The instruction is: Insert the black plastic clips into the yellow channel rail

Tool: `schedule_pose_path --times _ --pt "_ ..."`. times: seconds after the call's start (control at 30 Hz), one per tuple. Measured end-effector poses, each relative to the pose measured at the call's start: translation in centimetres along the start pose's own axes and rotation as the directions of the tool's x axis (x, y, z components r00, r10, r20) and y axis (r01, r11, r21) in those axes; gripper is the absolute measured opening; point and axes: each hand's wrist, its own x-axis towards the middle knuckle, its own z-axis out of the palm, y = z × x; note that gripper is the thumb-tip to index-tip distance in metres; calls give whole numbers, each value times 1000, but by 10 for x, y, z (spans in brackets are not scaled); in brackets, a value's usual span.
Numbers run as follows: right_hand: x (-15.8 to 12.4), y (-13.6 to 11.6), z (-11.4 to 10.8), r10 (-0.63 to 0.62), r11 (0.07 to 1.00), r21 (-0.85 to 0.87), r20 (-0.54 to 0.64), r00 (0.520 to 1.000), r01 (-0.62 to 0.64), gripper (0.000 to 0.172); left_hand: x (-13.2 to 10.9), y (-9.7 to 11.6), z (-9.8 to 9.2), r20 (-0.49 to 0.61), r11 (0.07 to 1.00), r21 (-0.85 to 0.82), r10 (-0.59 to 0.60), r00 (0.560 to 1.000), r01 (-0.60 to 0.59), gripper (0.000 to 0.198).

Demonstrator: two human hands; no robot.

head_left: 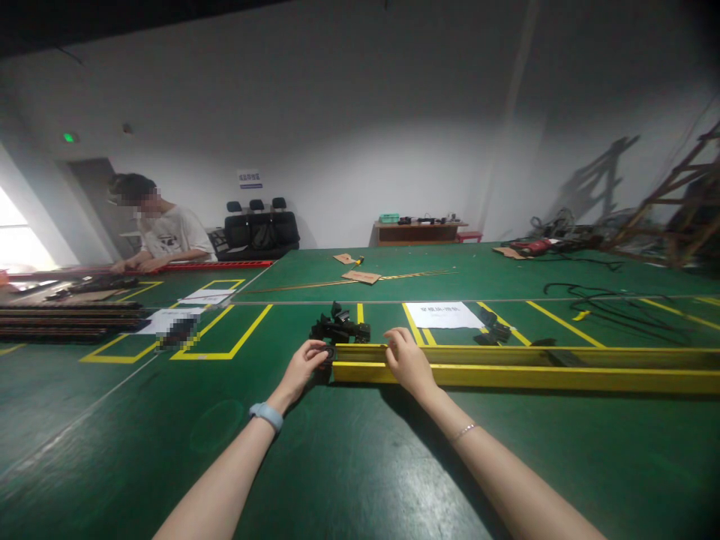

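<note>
A long yellow channel rail (506, 377) lies lengthwise on the green table, running off to the right. At its left end, my left hand (304, 367) pinches a small black part (327, 355) against the rail's opening. My right hand (406, 360) rests over the channel a little further along, its fingers curled down; whether they hold anything is hidden. Just behind the rail's left end sits a pile of black parts (340, 326). Another small group of black parts (495, 330) lies behind the rail, right of a white paper sign (443, 315).
Dark rails (67, 322) are stacked at the left, near more paper signs (172, 321). A co-worker (169, 232) leans over a red rail (236, 265) at the far left. Thin brass-coloured strips (304, 286), cardboard pieces (361, 277) and black cables (585, 300) lie farther back.
</note>
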Motion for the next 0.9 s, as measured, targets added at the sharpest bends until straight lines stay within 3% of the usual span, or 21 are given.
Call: schedule_pose_path --times 0.1,0.3,0.4,0.5,0.63,0.77,0.9 --pt "0 -1 0 3 1000 -6 -1 1000 -3 23 -1 2 2 8 1000 19 -3 1000 2 42" --pt "-1 -2 -1 1 1000 -20 13 1000 -1 23 -4 4 4 -109 999 46 9 994 -4 41" --pt "-1 -3 -2 -1 1000 -24 16 1000 2 23 -5 7 5 -70 999 26 -17 997 19 36" --pt "-1 -4 -2 -6 1000 -25 19 1000 7 23 -7 9 6 -34 998 22 -60 998 60 43" --pt "-1 -4 -1 -13 999 -40 11 1000 14 24 -9 9 10 57 985 124 -124 991 116 50" --pt "0 -10 -4 -71 994 -79 21 997 72 26 -9 9 13 136 967 254 -27 990 -9 48" --pt "0 -30 -7 -279 950 -115 114 954 291 25 -6 4 13 127 914 380 100 987 -142 39"
